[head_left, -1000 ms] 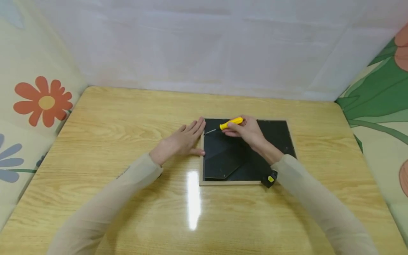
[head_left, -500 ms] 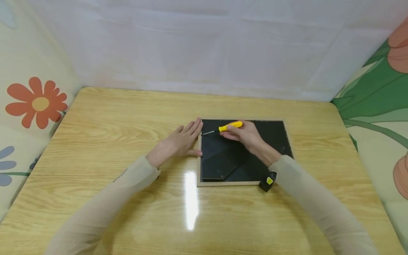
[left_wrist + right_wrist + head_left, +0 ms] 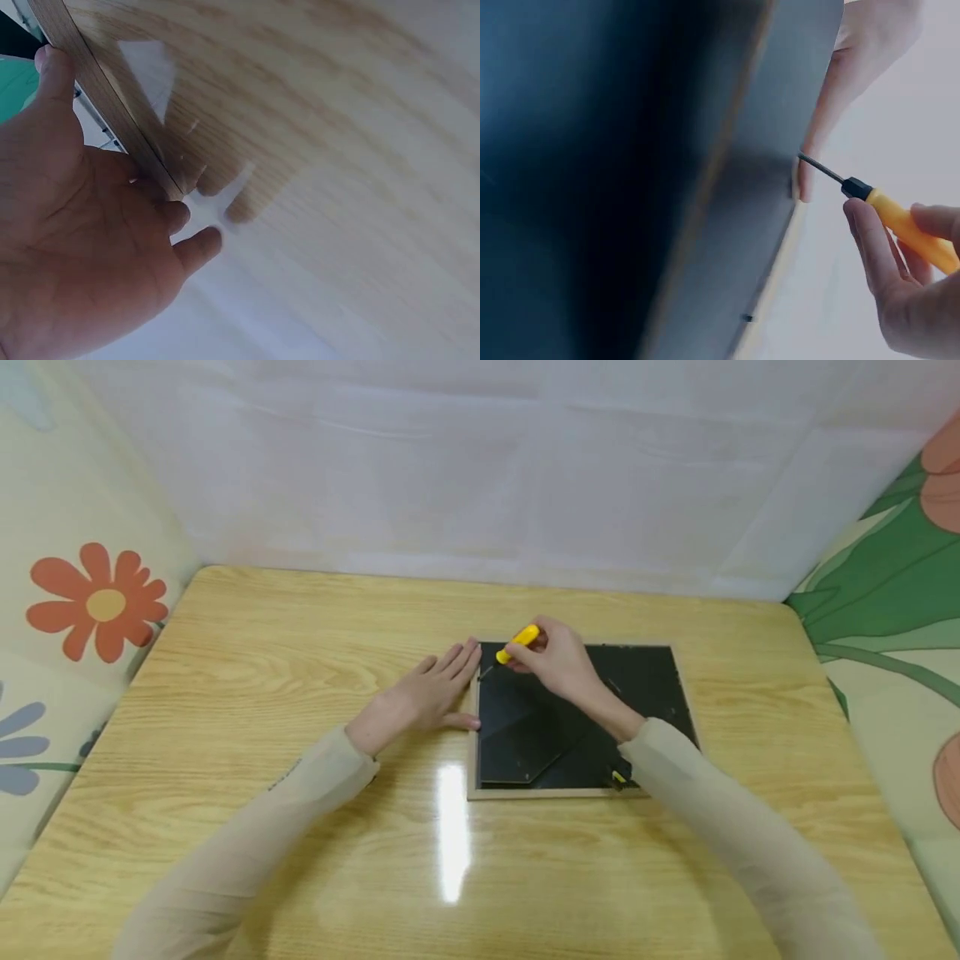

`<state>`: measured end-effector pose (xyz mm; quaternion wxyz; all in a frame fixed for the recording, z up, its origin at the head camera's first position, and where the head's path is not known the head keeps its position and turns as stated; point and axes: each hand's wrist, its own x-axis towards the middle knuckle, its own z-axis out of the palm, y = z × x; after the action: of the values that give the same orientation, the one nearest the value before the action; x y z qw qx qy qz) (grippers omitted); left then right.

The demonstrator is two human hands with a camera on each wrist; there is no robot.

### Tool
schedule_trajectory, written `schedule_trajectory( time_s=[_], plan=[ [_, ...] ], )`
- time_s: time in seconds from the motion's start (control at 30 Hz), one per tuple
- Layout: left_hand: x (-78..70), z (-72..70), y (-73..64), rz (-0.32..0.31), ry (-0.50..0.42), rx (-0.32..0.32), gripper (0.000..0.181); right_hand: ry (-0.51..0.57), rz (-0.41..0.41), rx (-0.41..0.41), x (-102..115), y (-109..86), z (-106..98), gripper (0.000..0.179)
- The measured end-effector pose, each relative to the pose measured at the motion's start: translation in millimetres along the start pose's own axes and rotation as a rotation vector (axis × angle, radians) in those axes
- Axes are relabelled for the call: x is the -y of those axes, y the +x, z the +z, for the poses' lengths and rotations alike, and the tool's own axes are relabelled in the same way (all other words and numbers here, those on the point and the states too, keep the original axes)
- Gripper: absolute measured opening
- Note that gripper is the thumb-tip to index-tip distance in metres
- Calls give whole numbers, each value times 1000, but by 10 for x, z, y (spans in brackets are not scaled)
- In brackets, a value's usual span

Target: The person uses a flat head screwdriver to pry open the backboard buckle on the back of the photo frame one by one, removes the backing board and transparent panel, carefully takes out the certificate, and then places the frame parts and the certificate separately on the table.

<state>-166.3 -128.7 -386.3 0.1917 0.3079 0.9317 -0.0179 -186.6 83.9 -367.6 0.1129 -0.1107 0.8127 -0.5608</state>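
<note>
A picture frame (image 3: 645, 693) lies face down, its black back and flat stand flap (image 3: 517, 752) showing inside a pale wooden rim. My left hand (image 3: 420, 697) rests along the rim's left side with straight, spread fingers; the left wrist view shows its thumb against the wooden edge (image 3: 109, 90). In my right hand (image 3: 562, 664) is a screwdriver with a yellow handle (image 3: 517, 645), pinched between thumb and fingers. Its thin shaft (image 3: 821, 169) reaches the seam between back and rim, near the upper left corner. A small dark tab (image 3: 748, 318) sits farther along that seam.
The wood-grain table (image 3: 300, 610) extends around the frame on all sides. A white sheet (image 3: 450, 468) hangs behind it, and flower-patterned panels (image 3: 105, 602) stand left and right. A small black wrist device (image 3: 618, 777) sits under my right cuff.
My right hand has shifted left and turned, so the screwdriver stands steeper with its tip still at the left rim. My left hand stays in place on the frame.
</note>
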Motion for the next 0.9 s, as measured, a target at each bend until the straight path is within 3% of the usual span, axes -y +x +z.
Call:
schedule_trajectory(
  time_s=[0.27,0.47,0.77,0.83,0.9],
  plan=[
    [-46,-4,-40,-22,71,-22,100,-354,-138,16,186,78,86,21],
    [-52,-29,-36,-11,75,4,97,-495,-185,35,333,125,194,23],
    [-34,-33,-22,-19,50,42,96,-479,-158,87,381,169,224,22],
    [-31,-32,-23,-23,46,36,98,-404,-147,83,322,174,175,22],
    [-23,-24,-27,-27,33,25,100,-252,-128,69,240,165,100,24]
  ],
)
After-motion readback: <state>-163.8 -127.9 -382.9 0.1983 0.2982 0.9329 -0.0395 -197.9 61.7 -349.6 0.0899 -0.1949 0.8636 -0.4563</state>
